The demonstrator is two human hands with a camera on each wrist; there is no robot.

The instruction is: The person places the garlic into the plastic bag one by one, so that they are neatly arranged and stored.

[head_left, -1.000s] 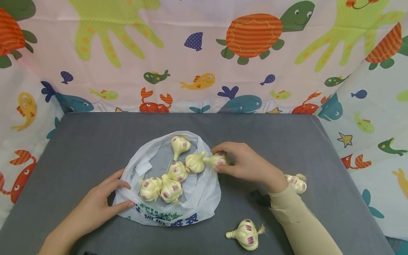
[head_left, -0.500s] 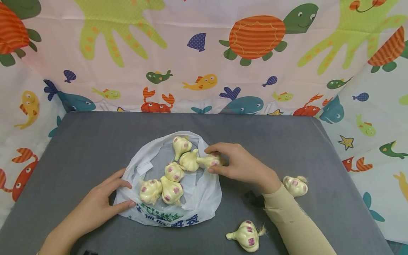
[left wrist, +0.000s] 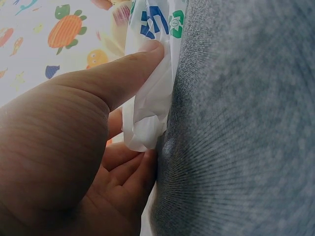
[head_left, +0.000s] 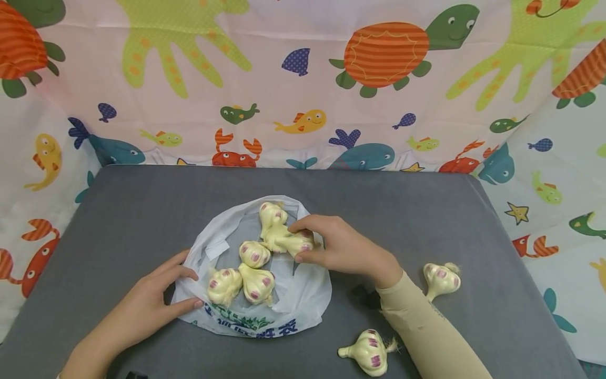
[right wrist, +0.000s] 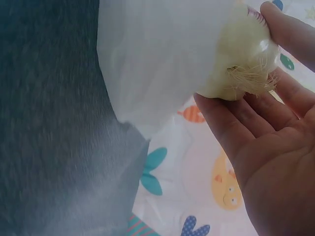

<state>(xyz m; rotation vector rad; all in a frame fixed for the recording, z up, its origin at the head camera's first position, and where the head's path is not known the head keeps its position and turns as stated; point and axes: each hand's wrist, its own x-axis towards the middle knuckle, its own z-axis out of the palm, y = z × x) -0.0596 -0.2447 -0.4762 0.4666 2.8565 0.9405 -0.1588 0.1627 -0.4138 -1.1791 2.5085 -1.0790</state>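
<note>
A white plastic bag (head_left: 310, 300) lies open on the grey table, with several garlic bulbs (head_left: 258, 287) inside. At its left rim, my left hand (head_left: 149, 300) holds the side of the bag. The left wrist view has the thumb on the printed plastic and the fingers behind it. My right hand (head_left: 347, 250) pinches another garlic bulb (head_left: 298, 243) over the bag's right rim, its stem pointing left among the other bulbs. In the right wrist view the root hairs of this garlic bulb (right wrist: 241, 64) face the palm.
Two more garlic bulbs lie on the table (head_left: 189, 189): one bulb (head_left: 371, 351) near the front and another bulb (head_left: 442, 279) beyond the right sleeve (head_left: 426, 321). A curtain (head_left: 265, 63) with printed sea animals hangs behind the table and along its sides.
My right hand has moved left with the garlic bulb, from the bag's right edge to over its inside, and some bulbs inside have shifted left. My left hand has stayed at the rim.
</note>
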